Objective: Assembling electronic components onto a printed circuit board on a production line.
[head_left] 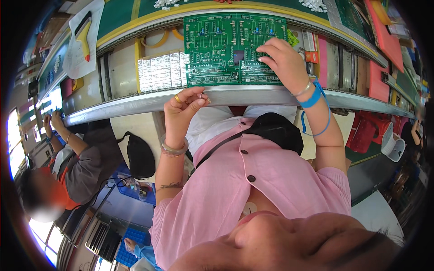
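Note:
A green circuit board (pixel 212 49) in two matching halves lies across the rails in front of me, with small blue parts and a dark square chip (pixel 238 56) on it. My right hand (pixel 285 61) is over the board's right half. Its fingers are bent, with a gap between the index finger and thumb, and I see nothing between them. Just off the board's near left corner, beside the metal rail (pixel 253 94), my left hand (pixel 183 107) has thumb and fingertips pinched together. Something tiny may be in that pinch; I cannot make it out.
White small parts (pixel 312 4) sit in piles beyond the far rail. A yellow-handled brush (pixel 83 39) lies on paper at far left. Foil-like silver sheeting (pixel 162 72) lies left of the board. A blue wrist strap (pixel 312 97) with a cord hangs from my right wrist. Another person (pixel 81 158) works at left.

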